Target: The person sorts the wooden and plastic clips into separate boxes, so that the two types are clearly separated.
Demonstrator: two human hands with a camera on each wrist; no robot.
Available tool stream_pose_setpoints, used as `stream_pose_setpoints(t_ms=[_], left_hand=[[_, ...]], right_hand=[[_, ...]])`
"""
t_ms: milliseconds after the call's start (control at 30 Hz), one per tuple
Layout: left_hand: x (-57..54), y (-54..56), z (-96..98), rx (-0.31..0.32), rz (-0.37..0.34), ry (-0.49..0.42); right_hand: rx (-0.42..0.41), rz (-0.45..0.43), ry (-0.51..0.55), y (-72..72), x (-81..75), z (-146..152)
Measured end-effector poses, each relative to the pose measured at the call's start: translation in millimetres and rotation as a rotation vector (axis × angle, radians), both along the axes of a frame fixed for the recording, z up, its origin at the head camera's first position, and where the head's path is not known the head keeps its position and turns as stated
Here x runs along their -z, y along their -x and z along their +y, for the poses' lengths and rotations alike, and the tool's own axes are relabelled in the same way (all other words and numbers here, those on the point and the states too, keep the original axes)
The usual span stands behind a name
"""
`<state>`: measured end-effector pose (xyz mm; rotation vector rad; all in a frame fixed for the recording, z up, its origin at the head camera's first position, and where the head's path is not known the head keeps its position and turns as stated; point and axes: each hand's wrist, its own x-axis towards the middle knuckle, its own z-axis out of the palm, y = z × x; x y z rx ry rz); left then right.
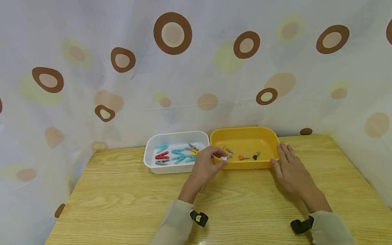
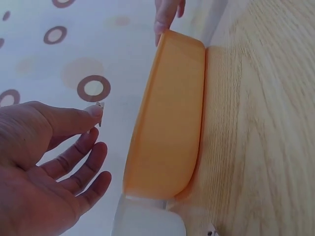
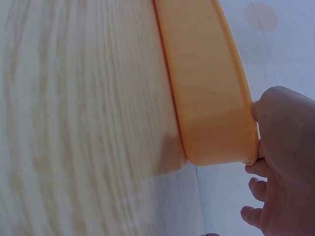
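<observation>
My left hand (image 1: 207,163) is over the front left corner of the yellow tray (image 1: 245,165). Between thumb and fingertips it pinches a small whitish piece (image 2: 100,114), mostly covered by the fingers, so I cannot tell its kind. Inside the yellow tray lie a small orange-headed key-like piece (image 1: 241,157), a black-headed one (image 1: 255,156) and some pale slim pieces (image 1: 230,150). My right hand (image 1: 293,172) rests against the tray's front right corner, fingers stretched along the right side and thumb at the front rim (image 3: 250,105).
A white tray (image 1: 172,169) adjoins the yellow one on the left, holding several clothespins, among them a red one (image 1: 162,155) and light blue ones (image 1: 178,151). A small pale piece (image 2: 212,230) lies on the wooden table (image 1: 236,210). A patterned curtain (image 1: 193,81) hangs close behind.
</observation>
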<state>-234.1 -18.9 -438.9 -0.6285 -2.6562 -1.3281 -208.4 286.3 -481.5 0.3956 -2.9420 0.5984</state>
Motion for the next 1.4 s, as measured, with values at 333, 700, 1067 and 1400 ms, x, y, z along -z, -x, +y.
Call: stream_pose_setpoints(t_ms=[333,700,1067,1400], left_hand=[[1.1,29.3,26.1,0.049,0.001,0.015],[5.6,48.2,44.0,0.07,-0.03,0.043],[9.7,64.9,58.3,0.072,-0.016,0.155],[12.7,72.5,66.1,0.081,-0.08,0.164]], right_hand=[[0.012,-0.008,0.004,1.3,-0.6,-1],[0.01,0.004,-0.001,0.9,-1.1,-1],[0.022,0.003,-0.01,0.5,-0.8,1],[0.026,-0.012,-0.016,1.1,0.6,1]])
